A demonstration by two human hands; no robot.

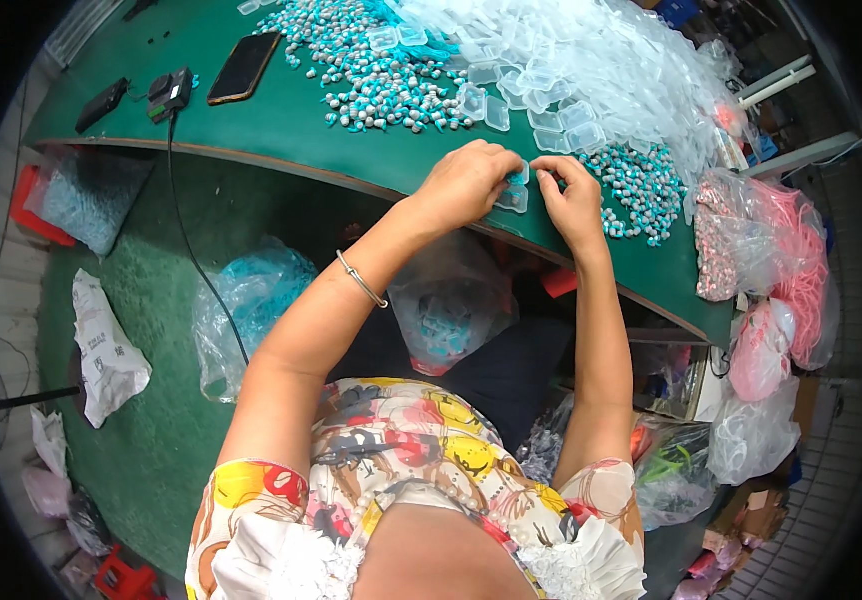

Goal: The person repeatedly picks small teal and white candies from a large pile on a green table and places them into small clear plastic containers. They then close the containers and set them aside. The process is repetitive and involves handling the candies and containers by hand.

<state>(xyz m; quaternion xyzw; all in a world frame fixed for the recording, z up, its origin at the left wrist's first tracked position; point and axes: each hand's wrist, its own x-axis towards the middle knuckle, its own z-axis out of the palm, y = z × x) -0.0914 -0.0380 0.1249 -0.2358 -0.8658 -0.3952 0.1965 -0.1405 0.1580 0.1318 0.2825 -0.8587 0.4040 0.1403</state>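
A small clear hinged plastic case [513, 199] with teal pieces inside stands open at the table's front edge. My left hand [466, 182] curls over its left side, with bent fingers gripping it and hiding part of it. Just right of the case is my right hand [575, 203], its fingers bent and thumb drawn in toward them; whatever may be between the tips is too small to make out. A pile of small grey-and-teal pieces [641, 190] lies to the right of this hand. More such pieces [391, 100] are heaped beyond my left hand.
A large heap of clear plastic cases [571, 60] covers the table's far side. A phone [244, 68] and a small cabled device [169, 95] lie at the left. Bags of pink cords [796, 260] hang at the right edge. A clear bag [446, 310] is below the table edge.
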